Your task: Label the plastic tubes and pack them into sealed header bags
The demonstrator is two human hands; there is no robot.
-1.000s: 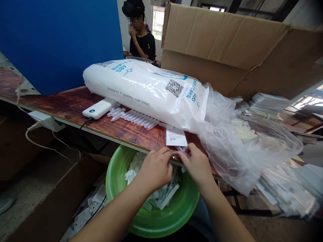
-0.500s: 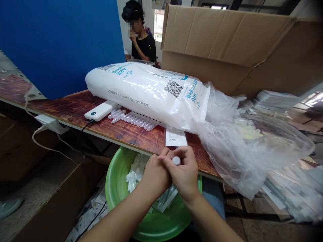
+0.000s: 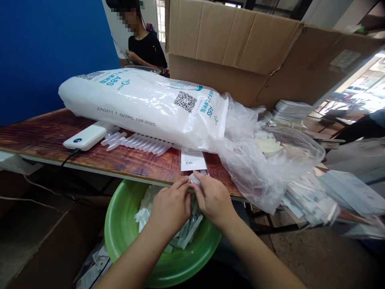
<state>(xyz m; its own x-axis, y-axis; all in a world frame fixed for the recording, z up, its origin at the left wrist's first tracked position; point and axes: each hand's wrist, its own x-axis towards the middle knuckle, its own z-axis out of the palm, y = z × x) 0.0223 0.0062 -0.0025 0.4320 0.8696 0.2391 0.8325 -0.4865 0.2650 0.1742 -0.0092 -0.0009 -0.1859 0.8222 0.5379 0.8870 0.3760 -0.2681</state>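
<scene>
A pale plastic piece [image 3: 194,179], perhaps a tube though fingers partly hide it, is pinched between the left hand [image 3: 171,204] and right hand [image 3: 214,199] at the tabletop's [image 3: 153,163] near edge. Below sits a green tub [image 3: 117,237]; farther, a card [image 3: 193,161], then a white bag [image 3: 141,102].

Head view, forward and down

My single feed comes from the wearer's head, facing forward and pitched down. It sits close above the hands [image 3: 215,200], so both forearms [image 3: 134,257] enter from the bottom edge. I look steeply into the green basin [image 3: 117,228] below, then across the worktop [image 3: 147,162], whose near edge slants down to the right. Farther off, along the top, I catch a cardboard box [image 3: 216,36] and another person [image 3: 146,48].
</scene>
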